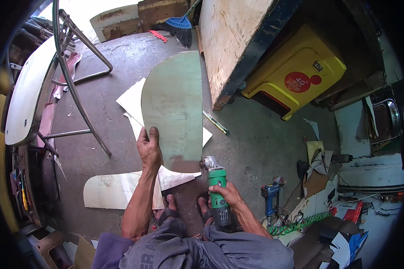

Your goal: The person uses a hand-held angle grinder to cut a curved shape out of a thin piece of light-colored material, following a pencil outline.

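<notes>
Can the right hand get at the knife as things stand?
Probably not: the right hand is gripping the grinder. With that put down, the way looks free; the knife appears uncovered beside the board.

Left grip (pixel 149 150) forward, right grip (pixel 227 194) curled

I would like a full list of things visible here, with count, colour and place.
rounded board: one, pale green, centre
sheets: several, white, under board
angle grinder: one, green, lower centre
flat piece: one, cream, lower left
cutter knife: one, partly yellow, right of board
handheld tool: one, blue, lower right
coiled hose: one, green, lower right
plastic stool: one, yellow, upper right
worn panel: one, cream, upper centre
furniture: one, white top, left
broom: one, blue, top
scraps: uncounted, mixed colours, right
left hand: one, on board's left edge
right hand: one, around grinder
feet: two, bottom centre
</notes>
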The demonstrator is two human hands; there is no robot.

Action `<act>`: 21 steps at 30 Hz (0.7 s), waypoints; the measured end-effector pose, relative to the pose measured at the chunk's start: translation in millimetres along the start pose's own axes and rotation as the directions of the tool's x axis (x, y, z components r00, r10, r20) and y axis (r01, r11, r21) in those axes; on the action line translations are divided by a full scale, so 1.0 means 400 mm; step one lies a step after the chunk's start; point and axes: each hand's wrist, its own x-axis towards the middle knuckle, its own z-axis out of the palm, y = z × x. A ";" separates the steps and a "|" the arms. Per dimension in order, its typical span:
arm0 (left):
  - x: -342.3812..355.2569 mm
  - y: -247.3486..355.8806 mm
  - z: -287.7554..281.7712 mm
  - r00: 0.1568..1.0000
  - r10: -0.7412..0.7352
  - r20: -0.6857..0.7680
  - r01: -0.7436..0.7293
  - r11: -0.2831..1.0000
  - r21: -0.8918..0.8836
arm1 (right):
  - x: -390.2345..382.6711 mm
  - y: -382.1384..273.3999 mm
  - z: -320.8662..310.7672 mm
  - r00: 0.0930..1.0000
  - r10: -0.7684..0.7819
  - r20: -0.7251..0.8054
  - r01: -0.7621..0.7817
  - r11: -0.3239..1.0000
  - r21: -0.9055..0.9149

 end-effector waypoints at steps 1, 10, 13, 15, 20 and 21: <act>-0.003 -0.002 0.001 1.000 -0.006 0.003 0.006 1.000 0.008 | -0.001 -0.001 0.000 1.000 -0.002 0.004 0.002 1.000 0.008; -0.040 -0.018 0.016 0.999 -0.034 0.009 0.033 0.996 0.078 | -0.031 -0.047 0.010 0.998 -0.059 0.015 0.058 0.995 0.081; -0.052 -0.028 0.014 0.999 -0.043 0.017 0.041 0.995 0.091 | -0.043 -0.069 0.012 0.996 -0.082 0.019 0.080 0.992 0.096; -0.065 -0.030 0.010 0.999 -0.043 0.024 0.039 0.989 0.145 | -0.049 -0.083 0.011 0.995 -0.098 0.024 0.096 0.992 0.086; -0.085 -0.037 0.003 0.998 -0.063 0.029 0.056 0.978 0.200 | -0.053 -0.089 0.008 0.994 -0.105 -0.001 0.105 0.993 0.057; -0.086 -0.041 0.000 0.998 -0.056 0.026 0.050 0.977 0.205 | -0.052 -0.089 0.009 0.994 -0.106 -0.002 0.106 0.993 0.058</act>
